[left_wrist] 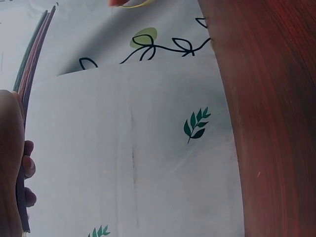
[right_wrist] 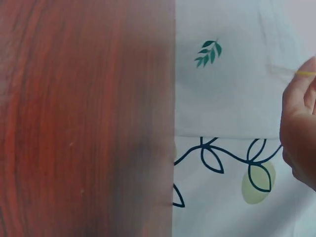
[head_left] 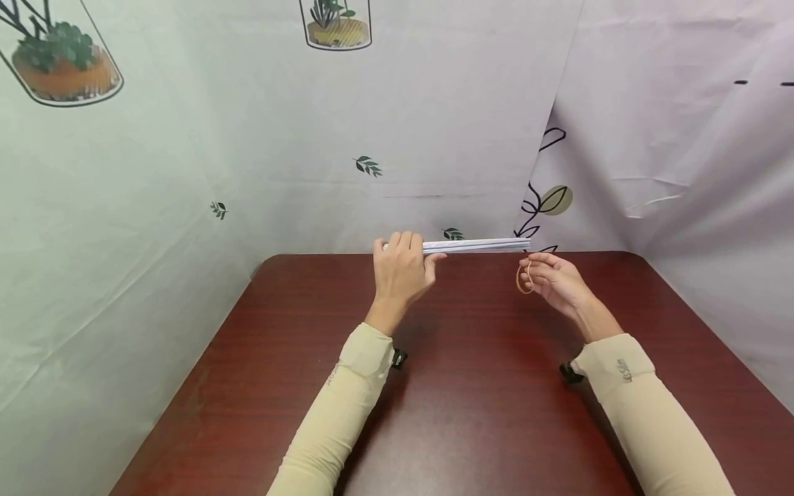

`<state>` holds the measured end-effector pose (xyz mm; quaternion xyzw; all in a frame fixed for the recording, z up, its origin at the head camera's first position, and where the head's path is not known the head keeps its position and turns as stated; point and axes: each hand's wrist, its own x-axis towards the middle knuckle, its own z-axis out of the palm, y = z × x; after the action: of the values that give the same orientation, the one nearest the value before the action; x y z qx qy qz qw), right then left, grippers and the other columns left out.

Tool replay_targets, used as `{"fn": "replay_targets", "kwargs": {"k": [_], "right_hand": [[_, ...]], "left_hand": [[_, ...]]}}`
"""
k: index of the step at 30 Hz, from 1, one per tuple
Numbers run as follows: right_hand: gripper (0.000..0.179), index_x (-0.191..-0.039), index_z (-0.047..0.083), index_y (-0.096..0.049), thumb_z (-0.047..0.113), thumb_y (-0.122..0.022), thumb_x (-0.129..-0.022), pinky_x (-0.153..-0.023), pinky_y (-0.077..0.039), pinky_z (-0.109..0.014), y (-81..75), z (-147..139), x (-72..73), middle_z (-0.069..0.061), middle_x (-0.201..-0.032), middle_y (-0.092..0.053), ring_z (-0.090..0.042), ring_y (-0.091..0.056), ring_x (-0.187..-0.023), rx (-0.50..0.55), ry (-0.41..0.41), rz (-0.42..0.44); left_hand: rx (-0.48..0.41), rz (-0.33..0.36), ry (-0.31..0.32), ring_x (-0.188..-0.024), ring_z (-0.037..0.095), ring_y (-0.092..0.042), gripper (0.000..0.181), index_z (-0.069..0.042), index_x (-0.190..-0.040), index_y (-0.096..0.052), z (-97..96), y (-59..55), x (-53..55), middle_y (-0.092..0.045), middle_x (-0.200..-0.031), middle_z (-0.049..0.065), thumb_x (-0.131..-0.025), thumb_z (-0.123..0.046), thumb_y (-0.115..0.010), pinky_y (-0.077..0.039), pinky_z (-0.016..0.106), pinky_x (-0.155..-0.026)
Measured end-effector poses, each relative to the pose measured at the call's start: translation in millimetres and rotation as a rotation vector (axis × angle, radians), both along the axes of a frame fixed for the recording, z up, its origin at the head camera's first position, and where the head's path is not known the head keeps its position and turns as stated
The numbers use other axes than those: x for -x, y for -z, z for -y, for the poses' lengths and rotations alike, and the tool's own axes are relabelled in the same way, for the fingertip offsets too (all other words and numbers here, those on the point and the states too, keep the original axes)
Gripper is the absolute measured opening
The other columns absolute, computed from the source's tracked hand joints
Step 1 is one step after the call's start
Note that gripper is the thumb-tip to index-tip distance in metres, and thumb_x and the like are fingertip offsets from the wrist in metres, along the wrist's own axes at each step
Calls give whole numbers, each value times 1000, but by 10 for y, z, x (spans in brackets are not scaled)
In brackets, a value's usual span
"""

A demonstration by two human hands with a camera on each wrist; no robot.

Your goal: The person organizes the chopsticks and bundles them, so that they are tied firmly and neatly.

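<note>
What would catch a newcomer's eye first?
In the head view, probably the bundle of slim rods gripped in the left hand, near the far edge of the dark red table. Then the thin orange loop held in the right hand, just below the bundle's free end.

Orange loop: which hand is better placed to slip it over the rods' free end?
Likely the right hand: it holds the loop near that end in the head view, while the left hand grips the rods toward their other end.
</note>
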<state>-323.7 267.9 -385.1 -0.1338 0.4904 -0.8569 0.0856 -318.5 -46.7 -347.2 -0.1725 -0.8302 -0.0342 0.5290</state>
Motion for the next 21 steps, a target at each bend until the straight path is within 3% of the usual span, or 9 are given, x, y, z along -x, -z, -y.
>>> {"fn": "replay_targets", "kwargs": {"k": [4,7,13,17,21], "right_hand": [[20,-92,6,-60,-12,-50,-96,-64,-55,-23,-31,4,-24,-8,-99,-73,-16,-69,-73,34,39,27],[17,-90,4,-66,-6,-54,-97,-65,-55,-21,-59,12,-32,-8,-98,-74,-13,-69,-73,21,54,38],[22,-98,5,-75,5,-54,-100,-69,-55,-21,-104,36,-66,-6,-96,-75,-12,-68,-75,-35,46,-2],[22,-116,9,-69,6,-56,-99,-70,-56,-23,-148,58,-105,-7,-92,-72,-15,-70,-78,-70,65,-61],[53,-148,5,-42,6,-57,-98,-81,-55,-26,-231,87,-141,-10,-100,-68,-19,-72,-92,-114,54,-128]], "left_hand": [[-1,3,-2,-74,25,-56,54,-9,-77,-58,5,-6,-3,-58,-73,6,-93,-59,-48,-40,43,-72],[-1,9,-3,-74,25,-56,54,-9,-77,-58,9,-6,-6,-58,-74,6,-93,-60,-48,-40,43,-73],[-3,11,-3,-74,25,-56,54,-8,-77,-58,9,-3,-8,-58,-73,6,-92,-60,-49,-39,43,-72],[-4,18,5,-74,25,-56,54,-9,-77,-58,5,2,-7,-57,-73,6,-93,-59,-48,-39,43,-72],[-5,18,3,-73,25,-55,54,-9,-76,-57,1,14,-10,-56,-73,5,-92,-59,-50,-39,43,-72]]}}
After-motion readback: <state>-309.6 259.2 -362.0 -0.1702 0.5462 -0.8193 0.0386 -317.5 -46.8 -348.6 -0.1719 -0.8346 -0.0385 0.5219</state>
